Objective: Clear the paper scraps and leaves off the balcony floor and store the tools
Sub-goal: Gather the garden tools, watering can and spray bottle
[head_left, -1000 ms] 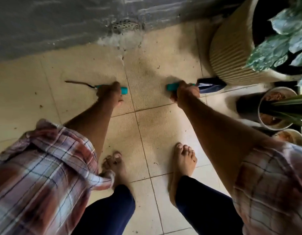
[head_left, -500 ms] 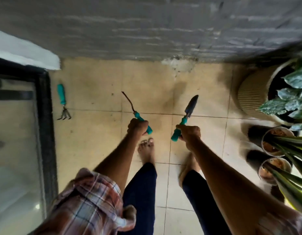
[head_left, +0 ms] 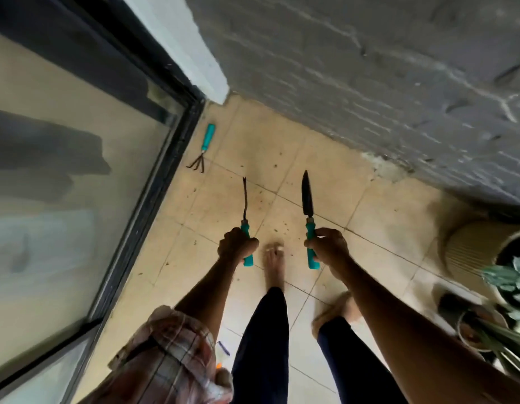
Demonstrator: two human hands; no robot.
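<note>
My left hand [head_left: 237, 245] grips the teal handle of a thin fork-tipped weeder [head_left: 245, 199], its metal shaft pointing away from me. My right hand [head_left: 328, 248] grips the teal handle of a dark narrow trowel [head_left: 307, 196], blade pointing forward. Both tools are held above the beige tiled balcony floor [head_left: 325, 182]. A third tool, a small teal-handled claw rake [head_left: 202, 150], lies on the floor by the door frame, ahead and left of my left hand. Small brown leaf bits [head_left: 274, 166] are scattered on the tiles.
A black-framed sliding glass door [head_left: 153, 182] runs along the left. A grey rough wall [head_left: 369, 83] closes the far side. A ribbed beige planter [head_left: 468, 246] and small potted plants [head_left: 474, 325] stand at the right. My bare feet are on the tiles below my hands.
I have stood up and turned left toward the glass door, and the claw rake has come closer. Both held tools now point straight forward, raised from the floor.
</note>
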